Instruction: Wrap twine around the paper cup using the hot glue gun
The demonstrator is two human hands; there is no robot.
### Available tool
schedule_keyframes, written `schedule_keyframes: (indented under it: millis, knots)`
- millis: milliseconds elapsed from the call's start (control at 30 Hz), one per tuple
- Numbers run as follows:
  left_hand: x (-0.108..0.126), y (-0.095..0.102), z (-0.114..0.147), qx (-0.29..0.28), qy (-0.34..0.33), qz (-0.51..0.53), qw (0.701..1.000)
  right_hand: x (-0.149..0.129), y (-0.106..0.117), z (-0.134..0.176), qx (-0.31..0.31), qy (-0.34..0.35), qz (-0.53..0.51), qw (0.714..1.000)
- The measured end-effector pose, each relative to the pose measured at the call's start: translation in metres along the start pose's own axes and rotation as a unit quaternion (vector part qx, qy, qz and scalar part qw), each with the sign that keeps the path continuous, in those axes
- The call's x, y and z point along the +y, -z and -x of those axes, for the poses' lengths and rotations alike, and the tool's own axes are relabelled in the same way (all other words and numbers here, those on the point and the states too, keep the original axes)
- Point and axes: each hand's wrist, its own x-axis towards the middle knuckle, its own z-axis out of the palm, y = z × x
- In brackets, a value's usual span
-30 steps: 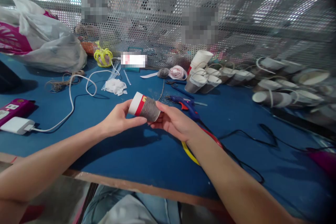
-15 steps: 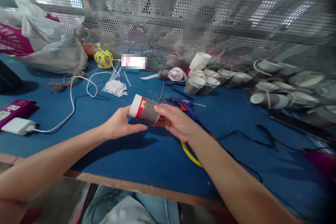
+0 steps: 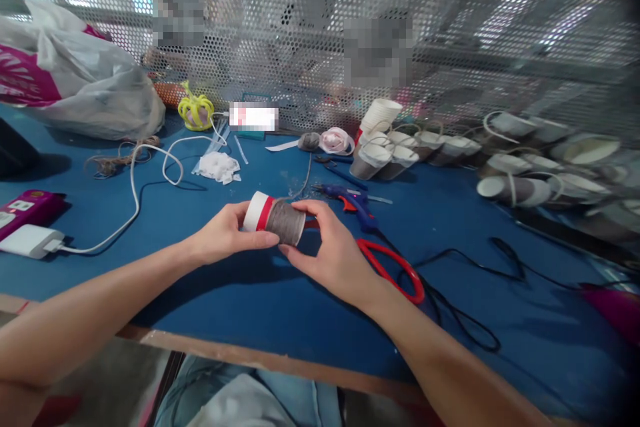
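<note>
A paper cup (image 3: 286,221), white with a red band and partly wound with grey yarn, lies sideways between my hands above the blue table. My left hand (image 3: 235,230) grips its white end, the thumb stretched along the near side. At the wound end, my right hand (image 3: 327,243) has its fingers on top and its thumb below. From the cup a strand of grey yarn (image 3: 307,177) runs back toward a small grey ball of yarn (image 3: 310,141). Just beyond my right hand lies a blue glue gun (image 3: 353,199), and red-handled scissors (image 3: 395,270) are partly hidden by my right wrist.
Several yarn-wrapped cups with handles (image 3: 373,155) stand along the back right. A white cable (image 3: 135,193) crosses the left side from a purple power strip (image 3: 33,207). White scraps (image 3: 219,167) and a plastic bag (image 3: 110,97) lie farther back, before a perforated metal screen (image 3: 310,33).
The cup has turned about its length, and its printed label has rolled out of sight. My right hand has shifted its grip, with the thumb now lower. The scissors' red handle shows more.
</note>
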Motion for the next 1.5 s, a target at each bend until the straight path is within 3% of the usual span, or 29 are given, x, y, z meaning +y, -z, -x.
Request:
schedule_keyframes:
  millis: [167,300,533,800,1000,1100,1200,1300,1367,1400,1433,1467,1500]
  knots:
    - [0.000,-0.001,0.001,-0.005,0.023,0.019,1.000,-0.002,-0.001,0.004,-0.025,0.068,0.047,0.996]
    - [-0.001,-0.002,0.002,-0.005,0.014,-0.014,1.000,-0.002,0.001,0.003,-0.052,0.040,0.008,0.998]
    - [0.002,-0.010,0.006,-0.072,0.032,-0.064,0.995,-0.003,0.003,0.002,-0.103,0.026,-0.118,0.987]
    - [0.003,-0.016,0.009,-0.122,0.071,-0.050,0.989,-0.005,0.000,0.001,-0.107,-0.005,-0.170,0.980]
    - [-0.001,-0.018,0.004,-0.040,0.101,-0.020,0.994,-0.012,-0.001,0.003,-0.119,-0.024,-0.190,0.974]
    - [-0.002,-0.018,0.003,-0.028,0.110,-0.025,0.993,-0.014,-0.001,0.003,-0.125,-0.021,-0.189,0.974]
    - [0.000,-0.016,0.005,-0.019,0.086,-0.054,0.995,-0.011,0.009,-0.001,-0.104,-0.048,-0.161,0.980]
    - [0.001,-0.014,0.005,0.021,0.065,-0.092,0.993,0.002,0.032,-0.012,-0.009,-0.150,-0.088,0.985]
    - [0.000,-0.012,0.004,0.048,0.050,-0.115,0.991,0.019,0.050,-0.021,0.076,-0.219,0.045,0.972]
    - [-0.001,-0.011,0.003,0.055,0.042,-0.123,0.990,0.028,0.058,-0.026,0.085,-0.251,0.139,0.954]
    - [-0.002,-0.010,0.003,0.061,0.038,-0.126,0.989,0.039,0.064,-0.029,0.065,-0.280,0.228,0.930]
    - [-0.003,-0.010,0.002,0.055,0.037,-0.123,0.990,0.049,0.068,-0.031,0.006,-0.310,0.293,0.905]
    - [-0.004,-0.010,0.002,0.052,0.039,-0.123,0.990,0.059,0.070,-0.033,-0.030,-0.323,0.302,0.896]
